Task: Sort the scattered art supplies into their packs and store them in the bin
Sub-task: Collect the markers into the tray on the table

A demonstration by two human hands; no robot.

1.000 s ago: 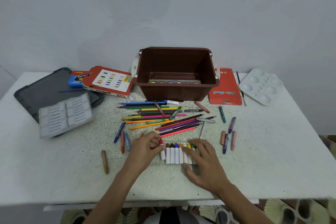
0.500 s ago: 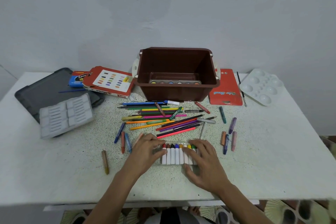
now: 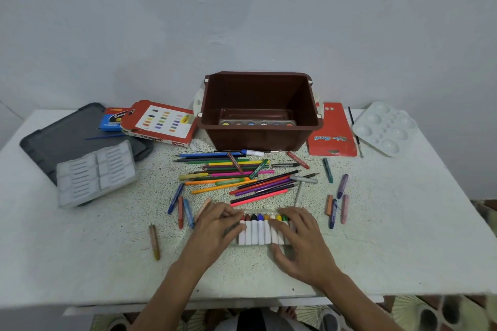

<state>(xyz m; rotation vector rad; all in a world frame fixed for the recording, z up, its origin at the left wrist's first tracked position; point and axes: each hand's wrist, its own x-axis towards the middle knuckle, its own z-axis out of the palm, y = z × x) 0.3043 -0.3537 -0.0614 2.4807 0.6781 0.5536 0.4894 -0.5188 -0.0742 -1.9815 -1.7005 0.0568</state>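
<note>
Crayons (image 3: 257,232), white barrels with coloured tips, sit in 1 row on the worktop (image 3: 107,255) between both hands. Left hand (image 3: 218,226) fingers curl around the left end, gripping it. Right hand (image 3: 305,246) fingers lie flat on the right end.

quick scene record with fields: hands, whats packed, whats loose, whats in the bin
left hand: fingers curled on the left end of the crayon row
right hand: fingers laid over the row's right end, thumb at its near edge
crayon row: white-barrelled crayons side by side, tips pointing away from the person
bin: brown, open, behind the pile; holds a watercolour paint set
loose: coloured pencils piled in front of the bin; loose crayons on both sides
empty pack: grey plastic insert, far left
</note>
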